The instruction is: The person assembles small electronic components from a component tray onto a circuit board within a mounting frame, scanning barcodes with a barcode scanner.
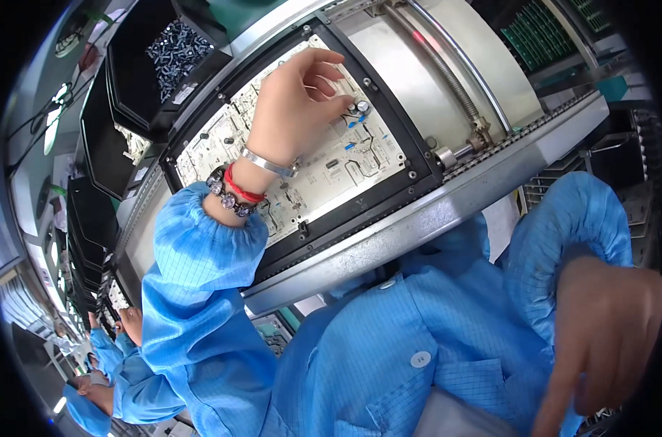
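A pale printed circuit board point(323, 186) with many small parts on it lies in a black frame point(415, 164). Above its far part is my left hand point(294, 102), wearing bracelets at the wrist. Its fingers are loosely bent and apart from the thumb, and nothing shows between them. The thumb tip is right beside a pair of round capacitors point(361, 108), close to small blue components point(355, 122); whether it touches them I cannot tell. My right hand point(609, 328) hangs low at the right, away from the board. Motion smears its fingers, so any held thing is hidden.
Black bins stand at the left, one with dark small parts point(176, 58), another with white parts point(133, 144). A metal conveyor rail point(447, 207) runs along the near side. Right of the frame is a threaded rod point(447, 73); green boards point(542, 40) stand beyond. Another person point(90, 397) works far left.
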The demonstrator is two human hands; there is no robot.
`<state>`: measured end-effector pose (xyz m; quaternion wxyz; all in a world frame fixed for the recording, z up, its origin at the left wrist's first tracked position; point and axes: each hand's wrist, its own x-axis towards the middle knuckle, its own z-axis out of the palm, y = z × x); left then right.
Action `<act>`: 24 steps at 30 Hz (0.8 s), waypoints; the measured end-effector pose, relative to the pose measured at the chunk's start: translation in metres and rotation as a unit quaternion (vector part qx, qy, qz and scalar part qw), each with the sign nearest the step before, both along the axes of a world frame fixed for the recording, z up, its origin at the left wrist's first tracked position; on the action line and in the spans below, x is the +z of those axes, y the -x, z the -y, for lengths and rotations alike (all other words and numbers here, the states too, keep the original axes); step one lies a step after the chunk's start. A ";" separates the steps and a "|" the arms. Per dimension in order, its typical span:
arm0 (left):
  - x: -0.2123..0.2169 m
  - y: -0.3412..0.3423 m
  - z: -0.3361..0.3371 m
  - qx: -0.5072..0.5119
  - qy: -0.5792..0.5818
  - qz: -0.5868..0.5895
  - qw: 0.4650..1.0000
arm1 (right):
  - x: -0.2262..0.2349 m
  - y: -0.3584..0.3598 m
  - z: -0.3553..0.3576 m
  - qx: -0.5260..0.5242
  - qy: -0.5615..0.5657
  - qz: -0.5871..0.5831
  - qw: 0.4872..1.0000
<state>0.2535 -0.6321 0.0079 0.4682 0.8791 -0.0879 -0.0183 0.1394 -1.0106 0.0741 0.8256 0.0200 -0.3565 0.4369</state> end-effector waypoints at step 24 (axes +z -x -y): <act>-0.002 0.000 -0.019 -0.020 -0.027 0.004 0.999 | 0.008 -0.003 -0.038 -0.025 0.015 -0.006 1.000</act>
